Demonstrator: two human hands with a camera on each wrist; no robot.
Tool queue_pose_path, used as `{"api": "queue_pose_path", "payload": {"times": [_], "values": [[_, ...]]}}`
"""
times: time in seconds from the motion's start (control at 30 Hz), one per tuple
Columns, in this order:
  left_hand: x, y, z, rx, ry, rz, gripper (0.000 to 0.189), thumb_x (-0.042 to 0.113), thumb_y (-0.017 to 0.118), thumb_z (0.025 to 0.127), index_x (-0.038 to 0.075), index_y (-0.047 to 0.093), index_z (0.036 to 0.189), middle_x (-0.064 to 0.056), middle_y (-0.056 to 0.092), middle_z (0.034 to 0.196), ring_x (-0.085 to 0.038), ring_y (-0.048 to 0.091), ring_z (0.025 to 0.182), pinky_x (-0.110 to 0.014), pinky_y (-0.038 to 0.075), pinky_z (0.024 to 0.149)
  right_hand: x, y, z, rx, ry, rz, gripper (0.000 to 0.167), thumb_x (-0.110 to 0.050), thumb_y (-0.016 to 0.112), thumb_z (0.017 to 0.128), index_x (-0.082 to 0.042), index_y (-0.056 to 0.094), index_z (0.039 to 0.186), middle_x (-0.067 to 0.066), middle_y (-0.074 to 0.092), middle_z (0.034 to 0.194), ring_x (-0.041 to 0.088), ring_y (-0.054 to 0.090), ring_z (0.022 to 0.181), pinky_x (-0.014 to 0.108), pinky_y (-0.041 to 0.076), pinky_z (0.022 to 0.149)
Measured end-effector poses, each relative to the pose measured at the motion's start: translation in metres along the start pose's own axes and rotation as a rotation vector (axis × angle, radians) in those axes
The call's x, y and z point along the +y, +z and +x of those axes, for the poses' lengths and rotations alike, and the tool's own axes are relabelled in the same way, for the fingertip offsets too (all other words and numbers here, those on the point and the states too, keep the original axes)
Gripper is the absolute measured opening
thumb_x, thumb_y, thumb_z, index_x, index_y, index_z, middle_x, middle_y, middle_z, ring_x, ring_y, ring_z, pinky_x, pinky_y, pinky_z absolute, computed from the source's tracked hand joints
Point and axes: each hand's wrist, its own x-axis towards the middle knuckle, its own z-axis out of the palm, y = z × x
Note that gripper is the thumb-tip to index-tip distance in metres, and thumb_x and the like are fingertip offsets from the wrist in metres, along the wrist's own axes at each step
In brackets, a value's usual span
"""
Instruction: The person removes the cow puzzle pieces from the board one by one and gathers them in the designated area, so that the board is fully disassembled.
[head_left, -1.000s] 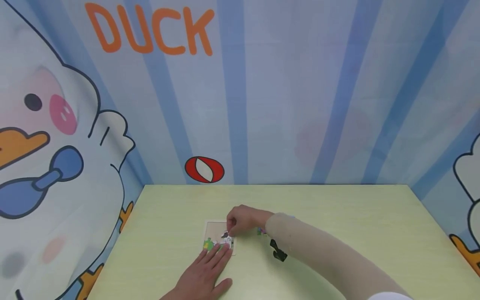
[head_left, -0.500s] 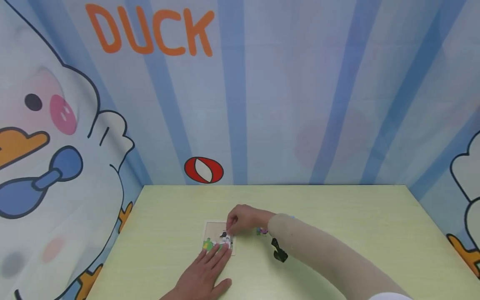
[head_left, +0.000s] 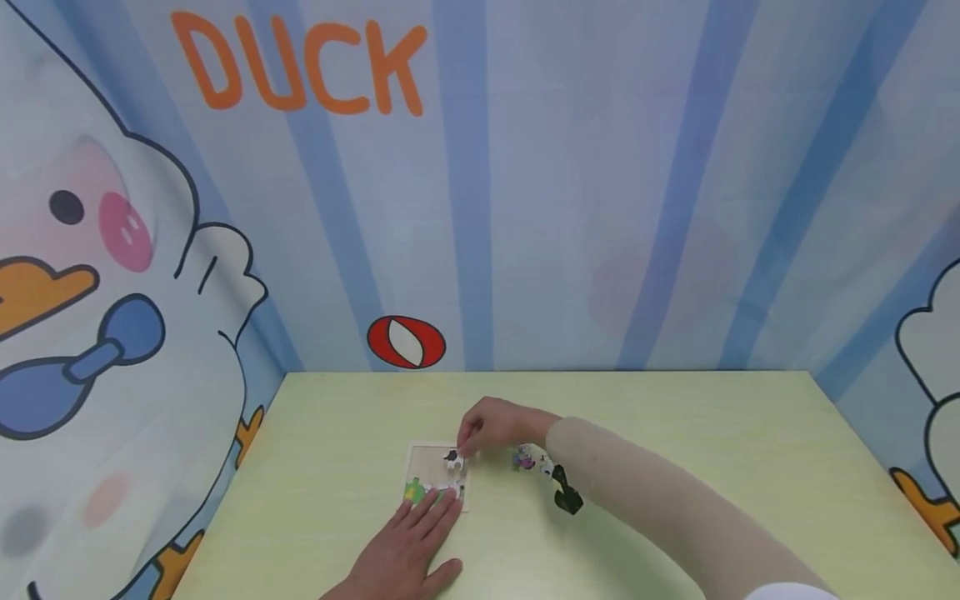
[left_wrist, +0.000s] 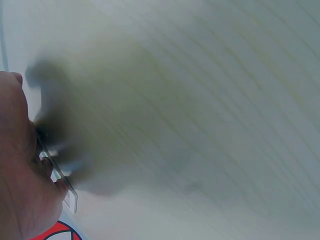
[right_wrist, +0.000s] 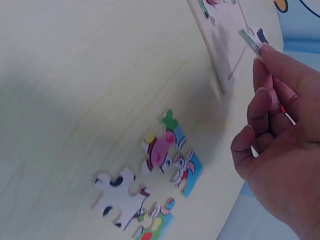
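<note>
Black-and-white puzzle piece (head_left: 453,459), lower centre, pinched tilted by the right hand (head_left: 497,423) — best levelled before pressing; the left hand (head_left: 408,543), fingers straight, rests on the board (head_left: 429,460).

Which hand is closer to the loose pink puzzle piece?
The right hand, just beyond the pink puzzle piece and left of it. The left hand is farther left, touching the puzzle tray.

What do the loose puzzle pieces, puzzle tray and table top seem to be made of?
Loose puzzle pieces: probably thin wood or stiff card, smooth printed faces; they lie flat with clean-cut tabs.
Puzzle tray: likely wood or fibreboard, matt; its side edge looks pale and solid.
Table top: wood or wood-look laminate, low sheen; grain lines show.
</note>
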Motion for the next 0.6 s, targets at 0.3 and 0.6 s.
{"api": "queue_pose_path", "payload": {"times": [0.3,0.6], "values": [[-0.002,0.002,0.005,-0.07,-0.035,-0.034,0.078,0.066,0.034,0.111,0.013,0.038,0.167,-0.005,0.035,0.173,-0.031,0.034,0.159,-0.062,0.034,0.123,0.012,-0.021,-0.02,0.009,-0.018,0.037,0.006,-0.02,0.079,0.099,-0.014,0.082,0.098,-0.008,0.073,0.083,0.017,0.064,0.08,0.025,0.051,0.076],[-0.001,-0.002,0.005,-0.091,-0.057,-0.074,0.077,0.065,0.036,0.111,0.013,0.039,0.167,-0.006,0.036,0.173,-0.032,0.033,0.159,-0.063,0.033,0.123,0.024,-0.04,-0.049,-0.008,0.031,0.047,0.006,-0.018,0.077,0.101,-0.015,0.081,0.099,0.007,0.078,0.094,0.045,0.069,0.096,0.033,0.054,0.079]]}}
